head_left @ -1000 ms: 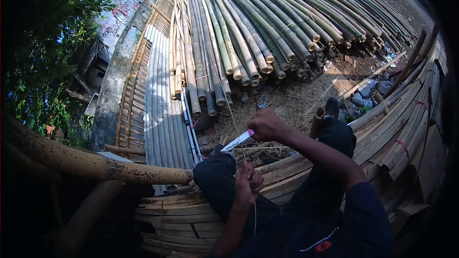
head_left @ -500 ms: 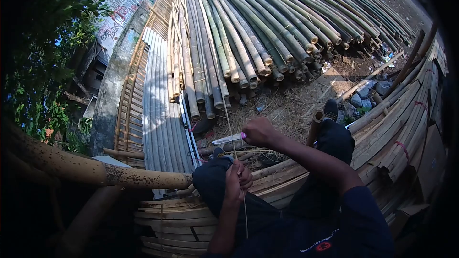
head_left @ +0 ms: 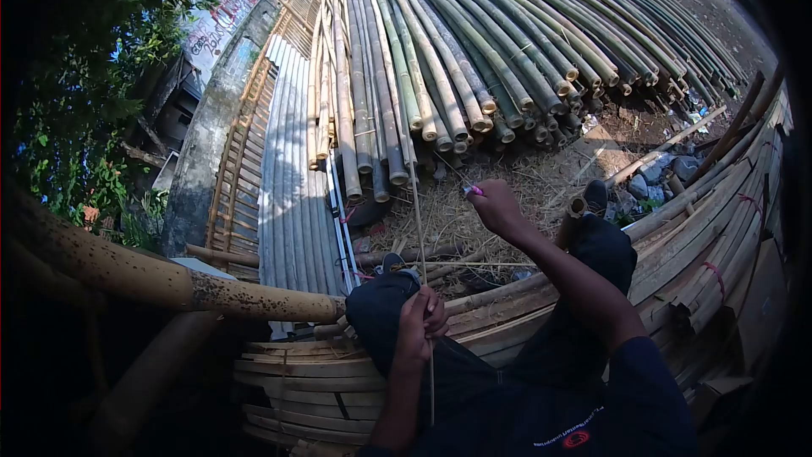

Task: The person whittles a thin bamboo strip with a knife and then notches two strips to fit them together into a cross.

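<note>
My left hand (head_left: 422, 319) is closed around a thin bamboo strip (head_left: 419, 228) that runs from my lap up and away past my knee. My right hand (head_left: 497, 206) is stretched forward over the straw-covered ground, gripping a knife with a pink handle end (head_left: 474, 190); its blade points away and is hard to see. I sit on stacked bamboo slats with my legs in dark trousers, my left knee (head_left: 381, 305) just under the left hand.
A large pile of long bamboo poles (head_left: 474, 59) lies ahead. Corrugated metal sheets (head_left: 292, 169) lie to the left. Bundled split bamboo (head_left: 719, 220) curves along the right. A thick speckled bamboo pole (head_left: 169, 283) crosses at left. Stones (head_left: 647, 173) and straw litter the ground.
My right hand has swept the knife forward and away along the strip, from near my knee to arm's length. The left hand kept its hold on the strip.
</note>
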`<control>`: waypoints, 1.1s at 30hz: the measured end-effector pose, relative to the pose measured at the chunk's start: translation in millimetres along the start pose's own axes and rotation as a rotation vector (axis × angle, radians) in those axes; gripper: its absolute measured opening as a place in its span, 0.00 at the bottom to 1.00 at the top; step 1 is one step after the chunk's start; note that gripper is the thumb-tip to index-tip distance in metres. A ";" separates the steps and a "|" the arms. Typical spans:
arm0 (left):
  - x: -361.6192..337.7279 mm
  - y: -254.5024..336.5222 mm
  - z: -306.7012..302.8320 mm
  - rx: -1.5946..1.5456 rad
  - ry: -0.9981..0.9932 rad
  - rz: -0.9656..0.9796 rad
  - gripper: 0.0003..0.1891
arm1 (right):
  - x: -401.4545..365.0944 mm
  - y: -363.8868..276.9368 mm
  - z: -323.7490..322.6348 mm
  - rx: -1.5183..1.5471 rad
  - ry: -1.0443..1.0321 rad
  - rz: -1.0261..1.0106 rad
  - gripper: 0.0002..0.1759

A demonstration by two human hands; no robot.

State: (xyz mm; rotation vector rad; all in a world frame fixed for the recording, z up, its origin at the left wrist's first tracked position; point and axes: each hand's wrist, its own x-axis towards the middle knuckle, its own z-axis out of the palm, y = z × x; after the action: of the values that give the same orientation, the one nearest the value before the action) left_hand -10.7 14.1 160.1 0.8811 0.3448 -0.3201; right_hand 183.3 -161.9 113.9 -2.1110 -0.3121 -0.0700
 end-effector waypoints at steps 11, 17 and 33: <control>7.9 -19.4 16.9 0.495 0.203 0.099 0.18 | -47.2 -44.8 14.3 -0.299 -0.387 -0.561 0.11; -17.5 -40.0 16.6 0.491 0.133 0.065 0.19 | 31.1 6.6 -19.7 -0.353 0.072 -0.017 0.18; 8.1 -12.5 -13.3 -0.406 -0.231 -0.186 0.16 | -44.7 -41.1 15.9 -0.126 -0.461 -0.584 0.11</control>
State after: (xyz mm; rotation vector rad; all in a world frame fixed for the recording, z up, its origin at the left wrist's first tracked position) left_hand -10.7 16.2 140.2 0.4082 0.2642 -0.4990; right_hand 128.7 -136.5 131.8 -2.0769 -1.2205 0.0590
